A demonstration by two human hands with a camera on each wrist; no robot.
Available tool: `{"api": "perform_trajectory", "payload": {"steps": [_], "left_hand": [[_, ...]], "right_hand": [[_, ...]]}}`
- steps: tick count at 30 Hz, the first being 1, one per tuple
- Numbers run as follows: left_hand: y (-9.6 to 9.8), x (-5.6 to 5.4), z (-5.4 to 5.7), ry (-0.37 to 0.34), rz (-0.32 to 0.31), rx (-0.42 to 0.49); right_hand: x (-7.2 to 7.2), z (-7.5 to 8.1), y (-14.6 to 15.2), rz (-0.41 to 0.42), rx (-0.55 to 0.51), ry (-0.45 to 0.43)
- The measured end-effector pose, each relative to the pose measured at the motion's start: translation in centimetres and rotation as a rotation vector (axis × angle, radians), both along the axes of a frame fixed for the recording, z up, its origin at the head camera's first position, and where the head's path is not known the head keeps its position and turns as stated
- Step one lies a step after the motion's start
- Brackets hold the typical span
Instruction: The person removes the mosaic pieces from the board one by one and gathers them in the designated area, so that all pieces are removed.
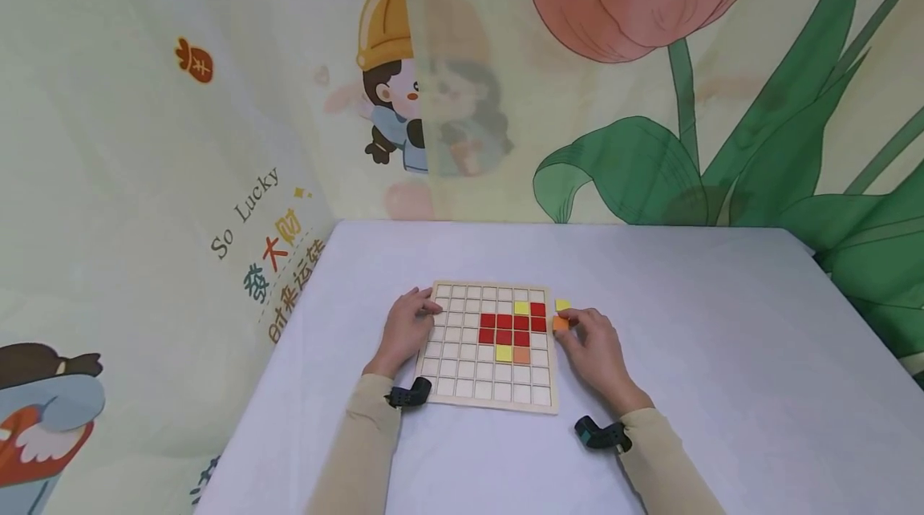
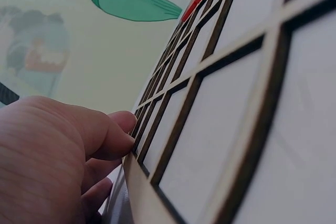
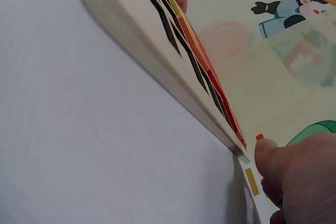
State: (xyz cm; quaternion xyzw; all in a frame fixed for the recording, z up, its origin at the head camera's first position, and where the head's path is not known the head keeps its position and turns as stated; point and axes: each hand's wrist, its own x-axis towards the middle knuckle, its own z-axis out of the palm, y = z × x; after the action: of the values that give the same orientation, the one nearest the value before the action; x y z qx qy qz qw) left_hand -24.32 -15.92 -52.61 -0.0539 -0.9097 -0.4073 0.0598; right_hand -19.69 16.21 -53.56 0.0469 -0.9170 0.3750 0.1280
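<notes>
Backdrop: pale printed cloth (image 1: 462, 202), with tulip, green leaves and cartoon figures, behind a white cloth-covered surface (image 1: 722, 322).

Item: pale wooden grid board (image 1: 496, 408), square-celled, flat on the surface between the hands. Set in it, mostly toward its right side: eight red square tiles (image 1: 504, 321), two yellow square tiles (image 1: 504, 353), one pale orange square tile (image 1: 521, 355).

Item: bright orange square tile (image 1: 560, 324), just outside the board's right rim, level with the lower of the two rightmost red tiles. Square, so no long axis. Right hand (image 1: 595, 342) nearer; its thumb and fingers are together, pinching this tile. From those fingers the board lies directly left, the rim just beside them.

Item: loose yellow square tile (image 1: 563, 305), on the surface just beyond the same fingertips.

Left hand (image 1: 406, 326): at the board's left edge, fingertips touching the wooden frame; whether they clamp it is not plainly shown.

Writing, left cloth: "So Lucky" (image 1: 244, 214); below it, coloured characters "發大财" (image 1: 271, 253), then brown "时来运转" (image 1: 297, 290). Brands: none legible on either black wrist camera (image 1: 409, 394).
</notes>
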Motion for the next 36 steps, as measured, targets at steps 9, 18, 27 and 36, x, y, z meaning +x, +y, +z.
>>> {"api": "perform_trajectory", "payload": {"steps": [9,18,27,36], "left_hand": [[-0.1,-0.1,-0.1,-0.005,0.003,-0.003],[-0.1,-0.1,0.0,0.002,0.004,0.005],[-0.1,0.0,-0.1,0.007,0.001,0.014],[0.0,0.1,0.0,0.015,0.005,0.02]], "right_hand": [[-0.3,-0.5,0.3,-0.059,0.113,0.023],[-0.7,-0.7,0.5,-0.062,0.133,0.037],[-0.9,-0.5,0.7,-0.049,0.14,0.013],[-1.1,-0.3,0.6,-0.061,0.147,-0.004]]}}
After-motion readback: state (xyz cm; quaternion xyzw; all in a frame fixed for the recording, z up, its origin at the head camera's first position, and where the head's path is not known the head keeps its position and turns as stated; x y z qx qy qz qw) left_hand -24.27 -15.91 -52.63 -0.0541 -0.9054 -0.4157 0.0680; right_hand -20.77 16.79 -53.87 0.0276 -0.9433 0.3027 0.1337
